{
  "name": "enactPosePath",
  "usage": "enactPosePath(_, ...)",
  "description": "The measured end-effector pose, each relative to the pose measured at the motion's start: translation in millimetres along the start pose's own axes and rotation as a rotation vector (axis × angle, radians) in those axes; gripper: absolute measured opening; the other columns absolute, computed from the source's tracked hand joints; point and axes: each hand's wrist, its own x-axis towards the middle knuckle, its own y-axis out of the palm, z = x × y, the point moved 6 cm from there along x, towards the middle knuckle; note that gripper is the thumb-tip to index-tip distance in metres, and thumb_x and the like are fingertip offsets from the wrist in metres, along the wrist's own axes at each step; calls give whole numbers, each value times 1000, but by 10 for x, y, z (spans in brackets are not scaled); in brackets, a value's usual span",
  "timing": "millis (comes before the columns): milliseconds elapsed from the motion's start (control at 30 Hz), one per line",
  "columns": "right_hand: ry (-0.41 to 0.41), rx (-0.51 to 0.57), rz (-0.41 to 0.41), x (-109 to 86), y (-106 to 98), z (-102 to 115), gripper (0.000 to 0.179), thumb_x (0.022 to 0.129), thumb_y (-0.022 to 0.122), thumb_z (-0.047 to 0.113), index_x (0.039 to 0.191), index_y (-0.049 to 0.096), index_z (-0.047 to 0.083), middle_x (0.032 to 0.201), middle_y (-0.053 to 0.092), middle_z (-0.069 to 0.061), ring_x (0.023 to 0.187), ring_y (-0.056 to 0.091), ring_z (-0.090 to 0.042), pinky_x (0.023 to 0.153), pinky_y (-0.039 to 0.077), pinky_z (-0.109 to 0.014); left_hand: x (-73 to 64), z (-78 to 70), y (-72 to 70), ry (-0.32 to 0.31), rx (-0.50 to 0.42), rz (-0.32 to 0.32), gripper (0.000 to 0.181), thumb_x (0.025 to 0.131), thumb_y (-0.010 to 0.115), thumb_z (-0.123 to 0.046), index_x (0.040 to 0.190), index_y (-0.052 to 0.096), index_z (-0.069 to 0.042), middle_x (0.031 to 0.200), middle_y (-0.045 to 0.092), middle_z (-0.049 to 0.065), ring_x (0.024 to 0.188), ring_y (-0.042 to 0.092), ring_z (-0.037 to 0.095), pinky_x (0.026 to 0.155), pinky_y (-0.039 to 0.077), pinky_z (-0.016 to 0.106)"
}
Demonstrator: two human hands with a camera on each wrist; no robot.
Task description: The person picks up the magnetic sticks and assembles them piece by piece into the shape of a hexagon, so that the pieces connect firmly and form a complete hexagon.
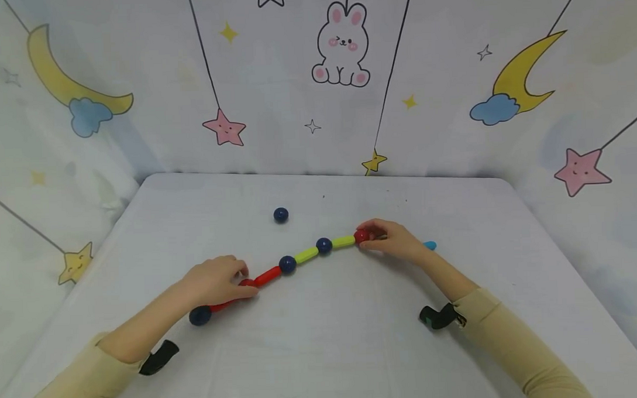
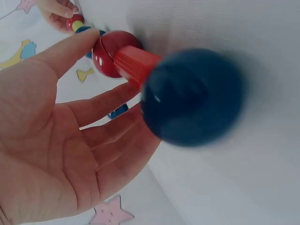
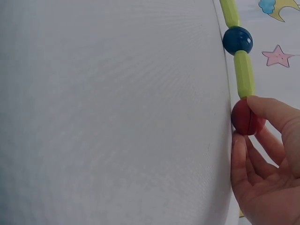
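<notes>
The chain (image 1: 306, 255) of rods and balls lay mid-table. The left hand (image 1: 216, 280) pinched a red ball (image 2: 108, 54) at 8 o'clock, the right hand (image 1: 392, 238) pinched the end ball (image 1: 361, 236) at 2 o'clock. Pulling unevenly could probably separate a joint.

The head view looks forward and down from above the near edge of the white table (image 1: 324, 351), taking in its whole top, both forearms and the printed backdrop (image 1: 339, 46) behind. The left wrist view sits very close beside the left hand (image 2: 51, 154), facing along the chain of rods and balls (image 2: 154, 89) towards the far hand, its nearest ball blurred. The right wrist view sits close by the right hand (image 3: 267, 178), rolled sideways so the tabletop fills its left part, facing back along the chain. All 3 views share the chain; each wrist view covers 1 end.
</notes>
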Motion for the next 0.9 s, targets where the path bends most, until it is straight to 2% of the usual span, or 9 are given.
enactPosePath(133,-8,6,4,-3,8,11,41,90,72,25,127,60,12,107,60,-7,102,56,-23,85,47,-36,-267,128,18,-8,-38,12,34,79,79,-38,94,67,-10,76,56,-3,67,51,15,57,43,31)
enactPosePath(233,-14,9,-1,-16,-7,25,41,90,72,25,127,61,11,107,60,-7,103,56,-24,85,47,-36,-371,174,49,0,-66,-13,25,81,78,-35,87,66,-14,68,53,-6,60,49,12,53,41,30)
enactPosePath(367,-15,9,-2,-25,-7,42,41,90,72,24,127,61,10,107,60,-7,103,56,-24,86,47,-36,-403,198,101,5,-115,-57,21,82,77,-34,84,65,-17,64,52,-8,56,48,11,51,39,29)
enactPosePath(533,-7,-1,-3,-30,17,42,41,90,71,23,127,60,9,108,60,-7,104,56,-25,87,48,-37,-370,183,201,11,-237,-52,29,82,77,-35,94,65,-11,68,54,-5,57,49,12,52,41,27)
enactPosePath(633,4,0,-10,-36,22,32,40,90,71,22,126,60,10,108,60,-7,104,55,-25,87,48,-37,-341,178,274,-25,-318,-56,35,83,77,-36,100,64,-8,69,54,-3,56,49,13,51,42,26)
enactPosePath(733,3,-8,-14,-44,22,35,40,90,71,22,126,59,9,108,59,-8,104,55,-26,87,48,-37,-320,181,356,-108,-437,-59,38,84,77,-34,105,63,-6,71,55,-1,54,53,14,51,47,27)
enactPosePath(900,-5,-11,-18,-54,19,44,40,90,71,23,125,59,8,107,59,-9,101,55,-25,85,47,-35,-295,153,487,-215,-660,-49,41,86,75,-29,112,60,-1,79,65,1,63,62,17,58,55,31)
